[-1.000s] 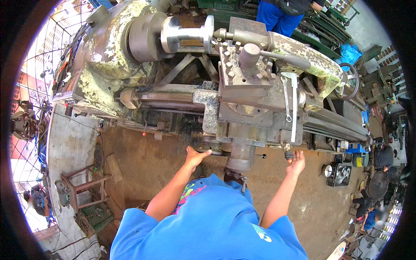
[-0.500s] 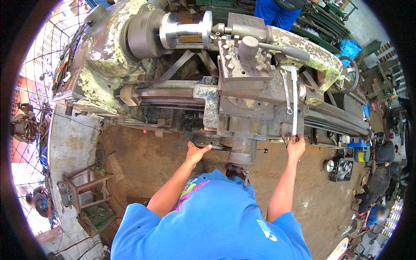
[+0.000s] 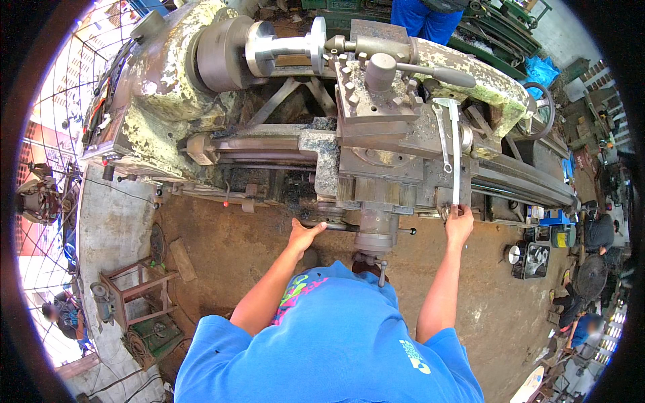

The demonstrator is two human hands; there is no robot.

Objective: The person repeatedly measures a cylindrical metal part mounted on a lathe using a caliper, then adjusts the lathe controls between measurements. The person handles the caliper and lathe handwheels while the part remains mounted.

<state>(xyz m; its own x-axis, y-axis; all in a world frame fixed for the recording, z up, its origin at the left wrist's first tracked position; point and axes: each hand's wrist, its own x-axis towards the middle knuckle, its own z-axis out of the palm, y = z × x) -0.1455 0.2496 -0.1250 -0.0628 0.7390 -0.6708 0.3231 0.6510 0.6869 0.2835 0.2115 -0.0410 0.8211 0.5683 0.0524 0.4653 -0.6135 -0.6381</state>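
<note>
A large metal lathe (image 3: 154, 127) with flaking pale paint stretches across in front of me. My left hand (image 3: 306, 235) is closed on a dark handle (image 3: 339, 227) low at the front of its carriage, thumb along the top; the other fingers are partly hidden. My right hand (image 3: 459, 226) pinches the lower end of a long silver caliper (image 3: 456, 158), which lies on the carriage with its jaws pointing away. Beside the caliper, to its left, lies a combination wrench (image 3: 443, 138). Farther back, a shiny flanged workpiece (image 3: 289, 47) sits between the chuck (image 3: 225, 54) and the tailstock centre (image 3: 336, 44).
The tool post (image 3: 379, 77) and its long lever rise left of the caliper. A ball-ended lever (image 3: 411, 231) sticks out between my hands. A wooden stand (image 3: 138, 289) is at left, a black crate (image 3: 534, 260) at right. Another person in blue trousers (image 3: 423, 20) stands behind the lathe.
The whole view has shifted slightly. Both hands keep their places, the left on the handle and the right at the caliper's end.
</note>
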